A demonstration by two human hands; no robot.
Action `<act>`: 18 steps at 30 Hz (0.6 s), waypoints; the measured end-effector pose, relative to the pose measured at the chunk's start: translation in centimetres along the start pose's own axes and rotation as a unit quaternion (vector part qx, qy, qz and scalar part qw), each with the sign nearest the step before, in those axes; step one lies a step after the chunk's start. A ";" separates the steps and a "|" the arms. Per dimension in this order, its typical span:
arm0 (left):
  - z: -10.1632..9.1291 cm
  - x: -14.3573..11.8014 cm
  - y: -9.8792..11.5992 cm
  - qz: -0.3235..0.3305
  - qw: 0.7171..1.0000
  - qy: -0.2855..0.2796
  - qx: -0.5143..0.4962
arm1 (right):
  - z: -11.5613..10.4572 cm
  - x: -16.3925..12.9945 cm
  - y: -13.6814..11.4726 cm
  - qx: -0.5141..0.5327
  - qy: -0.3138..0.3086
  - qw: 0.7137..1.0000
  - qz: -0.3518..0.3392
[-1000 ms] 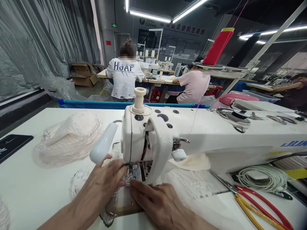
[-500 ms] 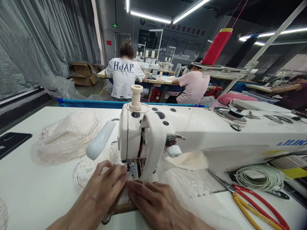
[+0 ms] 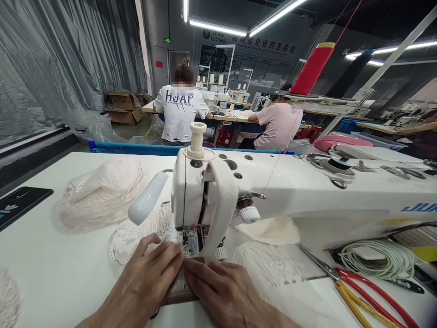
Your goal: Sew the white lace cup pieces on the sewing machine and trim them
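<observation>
Just in front of the presser foot point(image 3: 190, 242) of a white sewing machine point(image 3: 290, 182), both hands are close together on white lace fabric point(image 3: 141, 234). My left hand point(image 3: 148, 275) has its fingers bent and pressed together, gripping the lace left of the foot. Thumb and fingers of my right hand point(image 3: 223, 287) pinch the lace edge to the right; my fingers partly hide it. Part of the lace runs behind the needle area on the left. More netted lace point(image 3: 264, 262) and a cream cloth piece point(image 3: 273, 230) lie under the machine arm.
Red-and-yellow-handled scissors point(image 3: 358, 291) lie right of my right hand, near a coil of pale cord point(image 3: 378, 257). A lace pile point(image 3: 102, 196) and a black phone point(image 3: 23, 205) sit left. Beyond the table, people point(image 3: 182, 111) work at other machines.
The whole view has shifted, so the machine and table appear slightly further right. Both hands stay at the presser foot, with only slight finger movement on the lace.
</observation>
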State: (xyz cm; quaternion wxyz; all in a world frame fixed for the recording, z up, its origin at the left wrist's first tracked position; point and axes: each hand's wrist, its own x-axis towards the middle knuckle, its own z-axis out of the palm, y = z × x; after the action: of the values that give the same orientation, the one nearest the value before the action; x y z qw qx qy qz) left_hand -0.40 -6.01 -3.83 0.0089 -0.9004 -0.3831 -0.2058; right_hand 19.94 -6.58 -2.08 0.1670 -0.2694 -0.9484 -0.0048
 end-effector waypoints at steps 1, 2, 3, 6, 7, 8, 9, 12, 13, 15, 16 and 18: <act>0.1 0.0 -0.1 -0.001 1.000 -0.001 0.000 | 0.0 0.0 0.0 0.001 0.001 1.000 0.000; 0.3 0.0 -0.2 -0.002 1.000 -0.001 0.000 | 0.0 0.0 0.0 0.003 0.001 1.000 0.000; 0.3 -0.1 -0.4 -0.003 1.000 0.001 0.001 | 0.0 0.1 0.0 0.006 -0.001 1.000 0.001; 0.4 -0.2 -1.2 0.000 1.000 0.009 0.004 | -0.2 0.1 -0.1 0.012 -0.006 1.000 0.006; 0.3 -0.3 -1.4 0.000 1.000 0.013 0.006 | -0.2 0.1 -0.1 0.013 -0.006 1.000 0.009; 0.3 -0.3 -1.6 0.001 1.000 0.018 0.008 | -0.3 0.1 -0.1 0.012 -0.004 1.000 0.013; 0.2 -0.3 -1.8 0.002 1.000 0.023 0.011 | -0.3 0.0 -0.1 0.012 -0.001 1.000 0.016; 0.1 -0.2 -1.8 0.004 0.999 0.039 0.024 | -0.1 -0.1 -0.1 0.019 0.006 1.000 0.021; 0.0 -0.1 -1.7 0.003 0.999 0.045 0.028 | 0.0 -0.1 0.0 0.025 0.011 0.999 0.022; 0.1 0.1 -1.6 0.007 0.998 0.051 0.044 | 0.1 -0.1 0.1 0.034 0.020 0.999 0.028; 0.1 0.2 -1.7 0.009 0.997 0.055 0.055 | 0.1 0.0 0.1 0.036 0.023 0.999 0.033; 0.2 0.2 -2.1 0.025 0.995 0.060 0.075 | 0.0 0.2 0.2 0.029 0.026 0.998 0.045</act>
State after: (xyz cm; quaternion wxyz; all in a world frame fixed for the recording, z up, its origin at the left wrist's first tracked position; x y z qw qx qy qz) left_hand -1.67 -4.31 -4.20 0.1048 -0.8924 -0.3739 -0.2299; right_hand 19.85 -6.34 -1.98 0.1989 -0.3065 -0.9306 0.0230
